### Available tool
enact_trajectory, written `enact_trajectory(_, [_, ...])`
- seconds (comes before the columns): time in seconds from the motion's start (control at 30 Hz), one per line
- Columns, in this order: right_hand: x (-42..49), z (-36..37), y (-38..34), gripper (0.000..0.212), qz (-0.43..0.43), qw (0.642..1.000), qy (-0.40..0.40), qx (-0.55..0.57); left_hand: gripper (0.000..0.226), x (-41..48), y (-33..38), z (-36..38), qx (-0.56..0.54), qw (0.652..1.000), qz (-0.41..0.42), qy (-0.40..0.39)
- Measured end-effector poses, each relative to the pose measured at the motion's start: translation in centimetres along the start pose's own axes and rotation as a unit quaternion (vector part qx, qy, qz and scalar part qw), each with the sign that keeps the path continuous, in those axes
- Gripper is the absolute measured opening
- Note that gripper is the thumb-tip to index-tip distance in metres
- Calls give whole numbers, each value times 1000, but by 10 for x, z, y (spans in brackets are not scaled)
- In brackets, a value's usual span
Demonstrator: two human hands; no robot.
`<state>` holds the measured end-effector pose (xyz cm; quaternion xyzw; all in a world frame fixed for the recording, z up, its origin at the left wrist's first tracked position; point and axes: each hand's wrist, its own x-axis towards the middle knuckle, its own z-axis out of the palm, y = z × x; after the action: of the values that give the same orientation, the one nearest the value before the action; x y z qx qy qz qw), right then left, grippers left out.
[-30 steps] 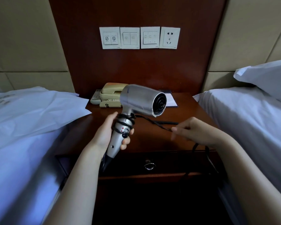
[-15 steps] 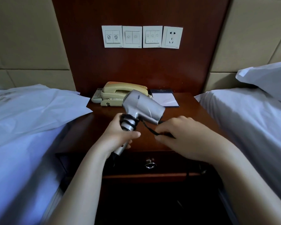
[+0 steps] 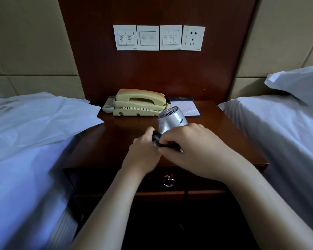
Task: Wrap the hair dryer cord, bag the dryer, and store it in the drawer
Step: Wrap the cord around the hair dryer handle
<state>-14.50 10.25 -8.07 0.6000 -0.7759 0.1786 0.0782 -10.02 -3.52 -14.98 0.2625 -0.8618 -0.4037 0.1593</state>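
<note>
The left hand (image 3: 143, 156) is closed around the handle of the hair dryer (image 3: 172, 119). Its fingers curl over the handle, so the handle is almost all hidden. The right hand (image 3: 199, 150) is close against it on the 3 o'clock side and pinches the black cord (image 3: 163, 144) between thumb and fingers. Some turns of the cord lie around the handle just where the two hands meet. The silver body of the dryer stands out of the hands toward 1 o'clock, with its round grille end turned to the wall. The dryer is over the middle of the dark wooden nightstand (image 3: 116, 141); whether it touches the wood, I cannot tell.

At 6 o'clock from the hands is the drawer (image 3: 107, 179), closed, with a metal ring pull (image 3: 168, 183). At 12 o'clock, at the back of the top, stands a beige telephone (image 3: 139, 101). A remote control (image 3: 108, 106) lies just beside it at 9 o'clock and a notepad (image 3: 185, 108) at 3 o'clock. At 9 o'clock from the hands a white bag (image 3: 40, 120) lies flat on the left bed (image 3: 16, 177), with one corner over the nightstand edge. At 3 o'clock is the right bed (image 3: 278, 141), with a pillow (image 3: 300, 85) at 2 o'clock. High at 12 o'clock, three switch plates (image 3: 148, 37) and a socket (image 3: 193, 37) sit in one row.
</note>
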Motion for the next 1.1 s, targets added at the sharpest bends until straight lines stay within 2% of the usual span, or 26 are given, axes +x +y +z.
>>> enact_trajectory(0.1, [1,0,22,21,28,988,-37,150,30,4,-1,0,29,998,10,46])
enact_trajectory(0.2, [2,3,43,18,95,971,-42,215,38,6,-5,-5,53,995,20,85])
enact_trajectory(0.37, [1,3,60,13,131,965,-23,224,26,8,-8,-18,27,993,2,115])
enact_trajectory(0.5, [-1,-4,76,19,151,971,23,185,20,7,-13,-26,28,993,-5,112])
enact_trajectory(0.63, [-5,-7,88,18,154,973,95,146,12,4,-15,-33,-5,998,-16,57])
enact_trajectory(0.73, [-4,-4,95,11,169,971,144,91,20,1,-14,-32,-57,997,-20,-45])
enact_trajectory(0.83, [-4,-1,104,6,186,968,160,55,22,-2,-11,-26,-112,981,-40,-156])
enact_trajectory(0.93, [-7,2,113,13,186,966,165,70,32,0,-12,-23,-131,966,-47,-219])
enact_trajectory(1.1, [-10,12,125,20,181,959,191,110,37,-4,-11,-26,-202,935,-52,-286])
